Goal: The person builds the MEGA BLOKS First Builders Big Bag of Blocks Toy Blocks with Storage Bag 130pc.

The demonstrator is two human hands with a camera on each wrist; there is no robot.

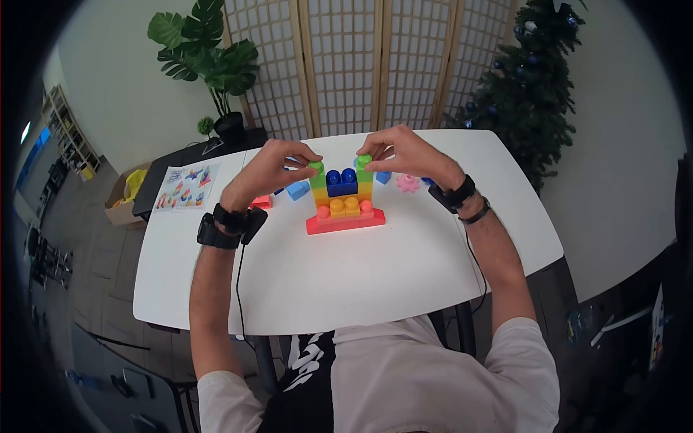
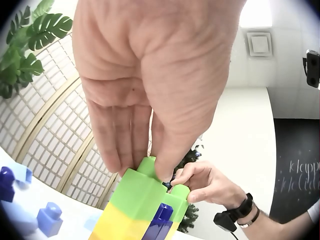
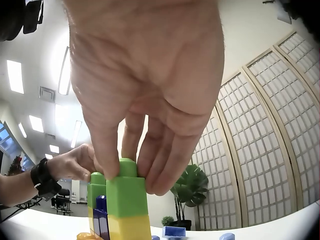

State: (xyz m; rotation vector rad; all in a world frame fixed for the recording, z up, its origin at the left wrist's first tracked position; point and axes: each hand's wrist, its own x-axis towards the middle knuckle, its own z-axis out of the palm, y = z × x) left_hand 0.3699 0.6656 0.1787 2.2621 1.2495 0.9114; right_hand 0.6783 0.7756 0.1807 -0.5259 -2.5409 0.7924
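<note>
Left hand (image 1: 276, 167) is pinching the knob of the left green block (image 1: 318, 182) between thumb and fingers in a narrow grip, above the left part of the red base (image 1: 346, 224). Over the right part of the red base, the right hand (image 1: 406, 155) is pinching the knob of the right green block (image 1: 365, 176) just as narrowly. Nearer to the person than the red base, black straps (image 1: 222, 228) are circling the wrists.

The red base is resting on the white table (image 1: 310, 289), its long side facing the person. An orange block (image 1: 344, 211) with two knobs is sitting over the middle of the red base, between two red knobs. Higher above that middle, a dark blue block (image 1: 342, 190) is standing between two columns, each showing yellow below its green top.

Loose pieces are lying farther back: a red block (image 1: 260, 203) and a light blue block (image 1: 297, 190) left of the red base, a pink gear-shaped piece (image 1: 407, 184) right of it. Well to the left of the red base, a printed sheet (image 1: 189, 189) is lying flat. Beyond the red base, a potted plant (image 1: 213, 54) is standing behind to the left, a lattice screen (image 1: 346, 68) straight behind, and a decorated tree (image 1: 520, 90) behind to the right.
</note>
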